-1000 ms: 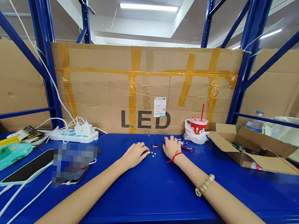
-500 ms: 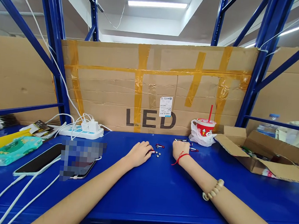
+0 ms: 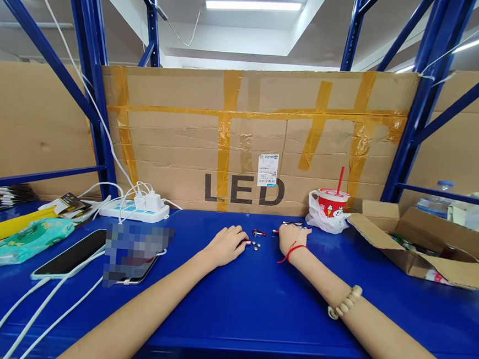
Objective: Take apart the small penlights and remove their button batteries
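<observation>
My left hand (image 3: pixel 228 246) rests on the blue shelf with its fingers curled. A small red and silver piece (image 3: pixel 249 242) shows at its fingertips. Beside those fingertips lie several small silver discs (image 3: pixel 256 247) like button cells. Between my hands is a small red tube with silver parts (image 3: pixel 259 233). My right hand (image 3: pixel 293 240), with a red string on the wrist, is closed. The tip of a slim red tube (image 3: pixel 275 232) sticks out to its left; the rest is hidden. Just behind this hand lie slim silver and dark pieces (image 3: pixel 293 224).
A red paper cup (image 3: pixel 332 203) with a straw stands in a white bag at the back. Right of it is an open cardboard box (image 3: pixel 415 265). On the left are a power strip (image 3: pixel 154 212), a phone (image 3: pixel 71 253), white cables and a teal packet (image 3: pixel 31 240).
My right hand has turned slightly, and a red tip now shows at its left. The red tube right of that hand no longer shows there. My left hand stays nearly still.
</observation>
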`<state>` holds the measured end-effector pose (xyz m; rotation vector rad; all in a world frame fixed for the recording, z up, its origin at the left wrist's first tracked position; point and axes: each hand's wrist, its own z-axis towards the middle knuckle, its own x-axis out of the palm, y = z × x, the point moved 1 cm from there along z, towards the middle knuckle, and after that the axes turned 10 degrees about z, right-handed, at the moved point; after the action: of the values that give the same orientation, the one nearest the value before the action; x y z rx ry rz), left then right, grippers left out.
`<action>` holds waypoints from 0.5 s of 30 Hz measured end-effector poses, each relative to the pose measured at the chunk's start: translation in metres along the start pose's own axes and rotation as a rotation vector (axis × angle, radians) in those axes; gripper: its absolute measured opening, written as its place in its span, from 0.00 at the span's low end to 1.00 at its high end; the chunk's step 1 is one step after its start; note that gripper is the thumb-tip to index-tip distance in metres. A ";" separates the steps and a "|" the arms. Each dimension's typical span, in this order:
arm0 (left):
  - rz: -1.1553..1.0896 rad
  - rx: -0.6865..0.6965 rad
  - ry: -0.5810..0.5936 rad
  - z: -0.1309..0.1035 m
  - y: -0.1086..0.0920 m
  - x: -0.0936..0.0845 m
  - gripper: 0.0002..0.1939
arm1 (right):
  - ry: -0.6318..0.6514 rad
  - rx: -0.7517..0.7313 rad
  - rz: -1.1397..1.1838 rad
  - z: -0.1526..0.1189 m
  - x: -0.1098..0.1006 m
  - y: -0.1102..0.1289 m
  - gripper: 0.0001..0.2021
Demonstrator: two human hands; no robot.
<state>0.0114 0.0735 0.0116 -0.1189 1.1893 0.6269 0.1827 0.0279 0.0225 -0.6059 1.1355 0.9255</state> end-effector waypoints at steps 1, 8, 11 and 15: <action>0.001 0.000 -0.001 0.000 0.000 0.000 0.13 | 0.023 0.017 -0.001 0.000 0.000 0.000 0.16; -0.008 0.009 0.004 0.000 -0.001 -0.002 0.13 | -0.003 -0.074 0.032 0.002 -0.001 -0.001 0.14; 0.001 0.005 0.003 0.000 -0.001 -0.002 0.13 | 0.002 -0.121 0.055 0.001 0.000 0.000 0.11; 0.013 -0.009 0.010 0.000 -0.002 -0.002 0.13 | 0.007 -0.161 0.088 0.000 0.003 0.001 0.11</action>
<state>0.0117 0.0713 0.0131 -0.1222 1.1976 0.6435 0.1825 0.0288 0.0195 -0.6945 1.1080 1.0981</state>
